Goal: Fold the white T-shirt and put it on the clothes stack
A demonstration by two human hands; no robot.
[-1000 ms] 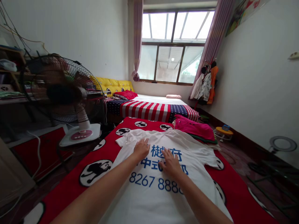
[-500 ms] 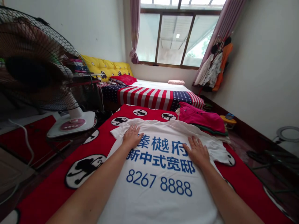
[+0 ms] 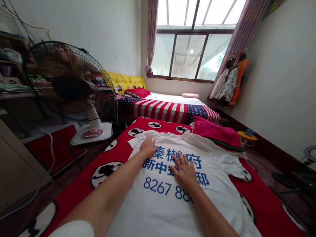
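Observation:
A white T-shirt [image 3: 217,161] with blue printed characters and numbers lies spread flat on a red cover [image 3: 81,194] with black-and-white round patches. My left hand [image 3: 148,147] rests flat and open on the shirt near its far left shoulder. Lower down, in the middle of the print, my right hand [image 3: 184,169] lies flat with fingers spread. Neither hand holds anything.
A stack of folded pink and green clothes [image 3: 216,133] sits beyond the shirt on the right. A running electric fan [image 3: 71,89] stands at the left. Behind is a bed with a striped flag-pattern cover [image 3: 163,110], clothes hanging [image 3: 229,85] by the window.
My right hand slid from the shirt's right side back to the middle of the print. The left hand stayed near the left shoulder. The view shifted slightly.

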